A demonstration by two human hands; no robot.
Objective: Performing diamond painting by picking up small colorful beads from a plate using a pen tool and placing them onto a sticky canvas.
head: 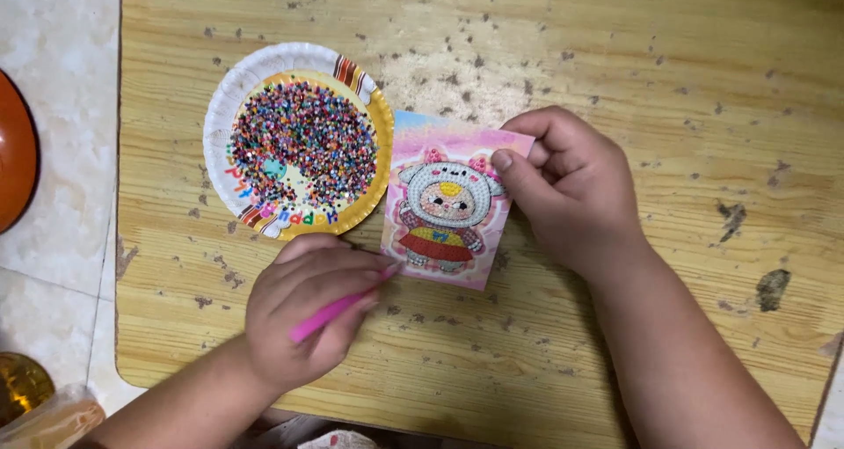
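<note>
Card (447, 201) with the beaded cartoon figure lies on the table (615, 44) beside the bead plate (220, 124). Right hand (576, 189) pinches its edge; left hand (303, 313) grips a pink pen (338, 306), tip at the lower corner. Best pressed straight down, card pinned flat.

We see the card (447, 200) on the table (615, 44) just left of our right hand (571, 189), the plate (227, 106) of beads (303, 141) beyond our left hand (303, 313).
</note>
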